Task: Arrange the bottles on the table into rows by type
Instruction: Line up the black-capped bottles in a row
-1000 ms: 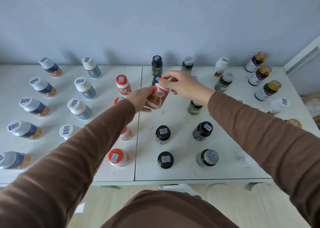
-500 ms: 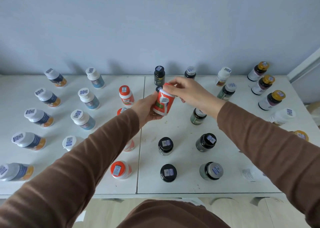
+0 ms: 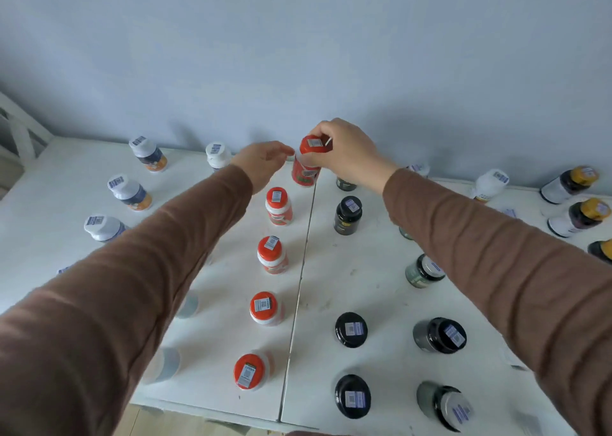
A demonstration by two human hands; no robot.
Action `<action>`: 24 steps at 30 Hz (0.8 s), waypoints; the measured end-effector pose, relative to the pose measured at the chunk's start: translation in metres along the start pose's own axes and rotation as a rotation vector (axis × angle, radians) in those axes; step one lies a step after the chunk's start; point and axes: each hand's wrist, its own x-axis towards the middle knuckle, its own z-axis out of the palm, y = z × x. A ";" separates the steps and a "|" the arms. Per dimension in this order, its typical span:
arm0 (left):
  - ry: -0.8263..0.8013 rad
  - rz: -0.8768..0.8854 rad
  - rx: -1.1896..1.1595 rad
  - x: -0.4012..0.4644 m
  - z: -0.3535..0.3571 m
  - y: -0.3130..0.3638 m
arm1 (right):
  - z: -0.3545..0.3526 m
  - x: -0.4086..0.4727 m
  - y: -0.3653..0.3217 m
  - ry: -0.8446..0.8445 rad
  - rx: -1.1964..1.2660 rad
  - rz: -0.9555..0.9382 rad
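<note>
My right hand (image 3: pixel 344 152) grips the red cap of an orange-labelled bottle (image 3: pixel 306 170), held upright at the far end of a row of red-capped bottles (image 3: pixel 272 258) on the white table (image 3: pixel 357 283). My left hand (image 3: pixel 265 162) hovers just left of that bottle with relaxed fingers, its fingertips close to the cap; whether they touch is unclear. To the right runs a row of black-capped bottles (image 3: pixel 351 329). Beyond it stand dark green jars (image 3: pixel 438 334).
White-capped bottles (image 3: pixel 127 190) stand on the left, partly hidden by my left sleeve. Gold-capped bottles (image 3: pixel 578 217) and a white bottle (image 3: pixel 490 184) stand at the far right. The wall rises right behind the table. A seam (image 3: pixel 299 286) splits the tabletop.
The red-capped bottle went from tilted between both hands to upright at the far end of its row. My left hand has let go; the camera moved closer.
</note>
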 end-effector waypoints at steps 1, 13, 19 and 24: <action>0.013 -0.019 0.052 0.008 -0.004 -0.009 | 0.009 0.012 0.002 -0.013 -0.021 0.008; 0.026 -0.122 0.318 0.043 -0.005 -0.060 | 0.085 0.078 0.013 -0.140 -0.290 -0.012; 0.065 -0.051 0.322 0.030 -0.004 -0.053 | 0.064 0.062 0.013 -0.143 -0.288 -0.030; 0.154 0.149 0.309 -0.003 0.007 -0.012 | 0.011 0.006 0.026 -0.080 -0.251 -0.057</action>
